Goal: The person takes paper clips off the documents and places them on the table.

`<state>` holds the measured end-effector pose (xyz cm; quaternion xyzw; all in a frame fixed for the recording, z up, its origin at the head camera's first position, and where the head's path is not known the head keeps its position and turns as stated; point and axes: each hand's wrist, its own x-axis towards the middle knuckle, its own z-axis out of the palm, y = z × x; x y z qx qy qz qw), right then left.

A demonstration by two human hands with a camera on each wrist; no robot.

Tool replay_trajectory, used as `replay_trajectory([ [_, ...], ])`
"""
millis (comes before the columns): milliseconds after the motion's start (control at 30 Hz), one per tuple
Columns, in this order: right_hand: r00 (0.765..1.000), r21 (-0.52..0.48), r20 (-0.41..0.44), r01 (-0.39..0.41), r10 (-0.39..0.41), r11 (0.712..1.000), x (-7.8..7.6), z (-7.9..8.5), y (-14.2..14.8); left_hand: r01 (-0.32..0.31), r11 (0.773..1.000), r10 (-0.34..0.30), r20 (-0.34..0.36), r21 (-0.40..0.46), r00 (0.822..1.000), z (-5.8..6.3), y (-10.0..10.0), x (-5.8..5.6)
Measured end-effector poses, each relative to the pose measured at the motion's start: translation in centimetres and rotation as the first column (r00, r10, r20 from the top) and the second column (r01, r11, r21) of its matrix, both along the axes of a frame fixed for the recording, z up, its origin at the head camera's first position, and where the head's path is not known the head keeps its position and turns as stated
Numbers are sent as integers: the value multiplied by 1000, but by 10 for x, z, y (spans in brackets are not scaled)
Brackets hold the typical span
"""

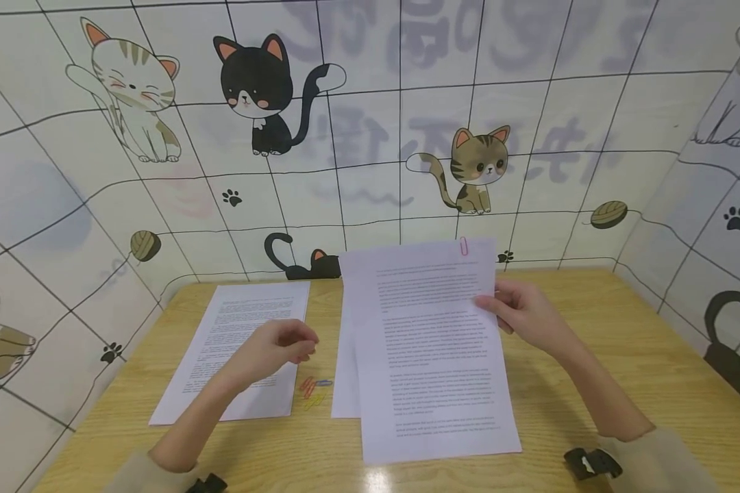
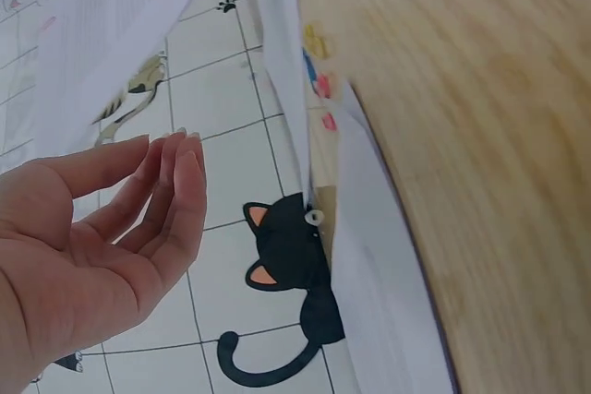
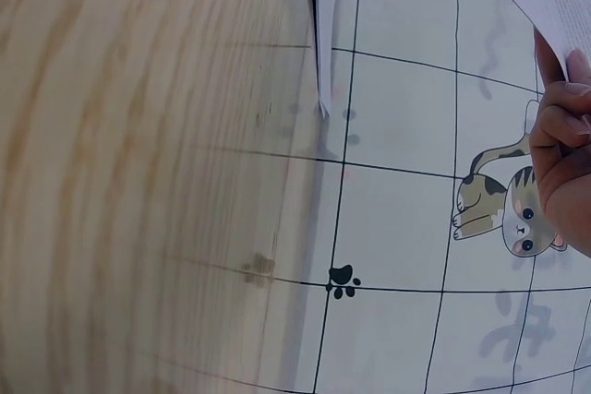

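My right hand [image 1: 521,311] pinches the right edge of a printed sheet [image 1: 432,370], thumb in front, and holds it up above the table. A pink paper clip [image 1: 464,246] sits on the sheet's top edge near the right corner. My left hand [image 1: 284,342] hovers over the right side of a paper stack [image 1: 247,342], with nothing between its loosely bent fingers. In the left wrist view the left hand [image 2: 111,237] shows thumb and fingers apart. The right wrist view catches the right hand [image 3: 565,149] on the paper's edge [image 3: 545,6].
Several coloured paper clips [image 1: 316,392], red, blue and yellow, lie on the wooden table [image 1: 567,411] between the stacks. More white paper [image 1: 345,383] lies partly behind the raised sheet. A cat-patterned wall covering [image 1: 370,171] stands behind the table.
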<state>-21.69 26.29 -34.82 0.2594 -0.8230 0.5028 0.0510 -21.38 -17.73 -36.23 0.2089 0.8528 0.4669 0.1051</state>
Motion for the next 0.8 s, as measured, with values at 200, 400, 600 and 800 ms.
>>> replay_trajectory([
  [200, 1000, -7, 9, 0, 0, 1000, 0, -1, -2, -48, 997, 51, -46, 65, 998, 10, 12, 6],
  [400, 1000, -17, 11, -5, 5, 1000, 0, -2, -3, -95, 987, 109, -106, 132, 988, 21, 26, 6],
  [600, 1000, -13, 17, 4, -4, 1000, -1, -3, -4, -91, 970, 128, -154, 227, 980, 31, 41, 4],
  [800, 1000, -1, 1, 8, -8, 1000, -1, -4, -4, -70, 958, 126, -189, 278, 974, 43, 57, 5],
])
